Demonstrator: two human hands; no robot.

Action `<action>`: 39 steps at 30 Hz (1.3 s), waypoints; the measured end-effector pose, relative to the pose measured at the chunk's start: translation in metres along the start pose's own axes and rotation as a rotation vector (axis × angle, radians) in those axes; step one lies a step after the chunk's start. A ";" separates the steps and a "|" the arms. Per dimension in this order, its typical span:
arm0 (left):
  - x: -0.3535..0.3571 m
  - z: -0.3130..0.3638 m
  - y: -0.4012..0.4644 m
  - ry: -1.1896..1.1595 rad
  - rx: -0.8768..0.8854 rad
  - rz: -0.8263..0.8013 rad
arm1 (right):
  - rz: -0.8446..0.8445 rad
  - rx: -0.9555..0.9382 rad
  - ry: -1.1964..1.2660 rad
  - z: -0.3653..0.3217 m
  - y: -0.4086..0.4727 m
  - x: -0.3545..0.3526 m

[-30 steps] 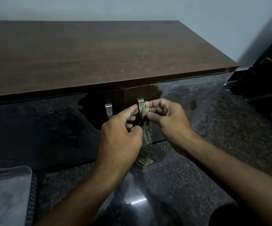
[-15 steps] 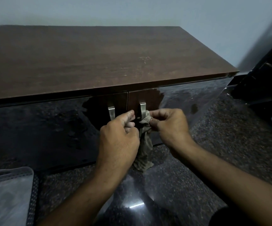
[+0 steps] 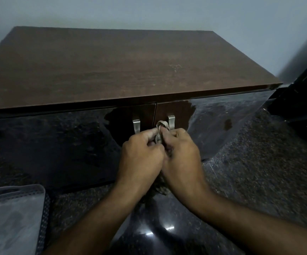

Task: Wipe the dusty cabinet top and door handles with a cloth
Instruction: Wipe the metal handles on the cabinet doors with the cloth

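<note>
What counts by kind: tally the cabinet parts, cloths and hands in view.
Cabinet tops: 1
Doors: 2, left door, right door
Door handles: 2, left handle, right handle
Cloths: 1
Hands: 2, left hand, right hand, both holding the cloth
Total: 8

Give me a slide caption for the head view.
Both hands bunch a cloth beside the right door handle.

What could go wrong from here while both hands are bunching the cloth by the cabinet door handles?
The cloth is gripped by the left hand and right hand beside the right handle; it might snag there and tug that door open. The left handle could get skipped. The cloth's hanging tail could drag on the floor and pick up grit.
</note>
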State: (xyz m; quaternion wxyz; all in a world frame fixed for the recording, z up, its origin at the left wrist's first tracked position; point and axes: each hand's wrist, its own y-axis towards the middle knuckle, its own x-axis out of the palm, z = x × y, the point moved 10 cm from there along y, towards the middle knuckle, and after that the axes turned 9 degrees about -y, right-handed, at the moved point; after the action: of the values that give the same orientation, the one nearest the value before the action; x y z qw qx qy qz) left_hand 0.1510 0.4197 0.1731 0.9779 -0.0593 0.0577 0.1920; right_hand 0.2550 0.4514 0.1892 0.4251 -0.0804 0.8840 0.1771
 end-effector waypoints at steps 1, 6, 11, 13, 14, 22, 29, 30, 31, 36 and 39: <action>0.000 0.001 -0.001 0.007 0.018 0.003 | -0.060 -0.066 -0.112 -0.007 -0.003 0.008; 0.004 0.014 -0.005 0.119 0.149 0.004 | -0.295 -0.113 -0.457 0.005 -0.018 0.043; 0.011 0.020 -0.005 0.206 0.211 -0.022 | -0.218 -0.132 -0.317 -0.003 -0.015 0.050; 0.010 0.017 -0.003 0.259 0.218 -0.032 | -0.203 -0.137 -0.324 -0.005 -0.013 0.052; 0.010 0.016 -0.002 0.293 0.211 -0.046 | -0.214 -0.129 -0.306 -0.004 -0.013 0.053; 0.018 0.018 -0.002 0.341 0.129 -0.075 | -0.248 -0.070 -0.099 0.001 -0.013 0.053; 0.011 0.015 0.002 0.150 0.066 -0.122 | 0.128 -0.489 -0.648 -0.010 0.009 0.018; 0.009 0.017 0.002 0.144 0.076 -0.111 | 0.173 -0.533 -0.676 -0.013 0.009 0.015; 0.007 0.020 0.001 0.134 0.091 -0.091 | 0.204 -0.567 -0.693 -0.015 0.009 0.014; 0.005 0.026 -0.003 0.121 0.134 -0.076 | 0.162 -0.713 -0.685 -0.009 0.006 0.031; 0.010 0.025 -0.006 0.139 0.137 -0.115 | 0.077 -0.735 -0.659 0.000 0.007 0.040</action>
State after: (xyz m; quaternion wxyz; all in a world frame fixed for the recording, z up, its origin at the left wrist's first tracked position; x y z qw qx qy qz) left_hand 0.1648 0.4209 0.1968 0.9827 -0.0089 0.1351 0.1268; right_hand 0.2280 0.4578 0.1594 0.6185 -0.1319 0.5842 0.5087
